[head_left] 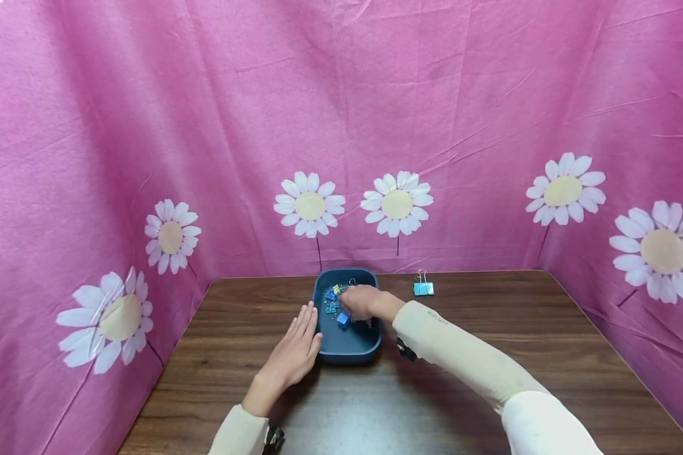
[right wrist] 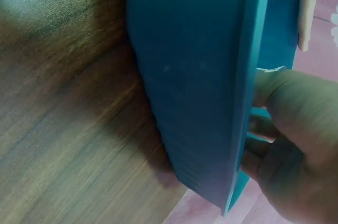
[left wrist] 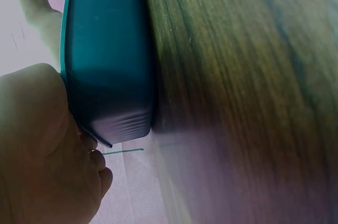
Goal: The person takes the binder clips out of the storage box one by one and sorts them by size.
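A dark teal bin (head_left: 350, 357) stands on the table with several small blue and teal binder clips (head_left: 331, 308) inside, plus a yellow one (head_left: 337, 289). A larger blue binder clip (head_left: 343, 319) lies close by my right hand (head_left: 367, 302), which reaches down into the bin with bent fingers. In the right wrist view a silvery wire (right wrist: 272, 69) shows by its thumb; I cannot tell whether the fingers pinch a clip. My left hand (head_left: 296, 344) rests its straight fingers along the bin's left rim.
Behind and right of the bin, a light-blue binder clip (head_left: 424, 289) stands on the wooden table (head_left: 489, 379), wire handles up. A pink cloth (head_left: 233, 126) with white daisies hangs round the table's back and sides.
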`<state>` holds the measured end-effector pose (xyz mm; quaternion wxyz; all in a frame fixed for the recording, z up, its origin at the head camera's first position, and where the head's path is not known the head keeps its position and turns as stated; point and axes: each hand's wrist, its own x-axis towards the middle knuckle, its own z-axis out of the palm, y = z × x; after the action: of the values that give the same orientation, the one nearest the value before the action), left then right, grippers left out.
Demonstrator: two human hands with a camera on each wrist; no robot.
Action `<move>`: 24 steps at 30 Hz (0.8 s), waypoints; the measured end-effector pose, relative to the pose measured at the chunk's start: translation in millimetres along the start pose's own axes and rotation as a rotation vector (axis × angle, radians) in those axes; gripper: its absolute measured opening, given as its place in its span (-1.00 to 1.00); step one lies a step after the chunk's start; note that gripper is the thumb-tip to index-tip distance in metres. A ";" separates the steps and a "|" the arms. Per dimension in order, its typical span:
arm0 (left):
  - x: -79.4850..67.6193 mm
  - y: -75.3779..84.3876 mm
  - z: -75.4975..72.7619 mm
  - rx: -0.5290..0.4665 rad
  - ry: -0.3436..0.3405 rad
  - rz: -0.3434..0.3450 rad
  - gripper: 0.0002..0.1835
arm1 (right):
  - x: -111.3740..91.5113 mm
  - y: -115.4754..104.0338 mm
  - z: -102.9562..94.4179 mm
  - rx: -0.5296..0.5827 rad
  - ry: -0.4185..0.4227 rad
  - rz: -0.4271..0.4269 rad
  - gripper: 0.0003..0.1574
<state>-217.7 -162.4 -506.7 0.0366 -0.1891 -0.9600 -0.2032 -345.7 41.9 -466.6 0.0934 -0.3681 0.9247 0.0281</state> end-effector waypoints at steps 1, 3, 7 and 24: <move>-0.3 -0.1 0.1 0.000 0.007 0.007 -0.35 | -0.1 0.6 -0.4 0.008 0.012 -0.008 -0.86; -0.6 -0.1 0.0 -0.008 0.016 0.015 -0.35 | -0.1 2.1 -0.4 0.031 0.028 -0.021 -0.82; -0.2 -0.9 0.9 -0.002 0.011 0.016 -0.35 | -0.9 5.4 -1.1 0.080 0.045 -0.051 -0.77; 0.6 -1.3 1.3 0.019 -0.004 0.000 -0.35 | -5.8 15.3 -5.6 0.170 0.214 -0.186 -0.75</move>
<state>-218.7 -162.8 -508.3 0.0362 -0.1891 -0.9620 -0.1938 -353.0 56.3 -460.2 0.0274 -0.4438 0.8903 -0.0981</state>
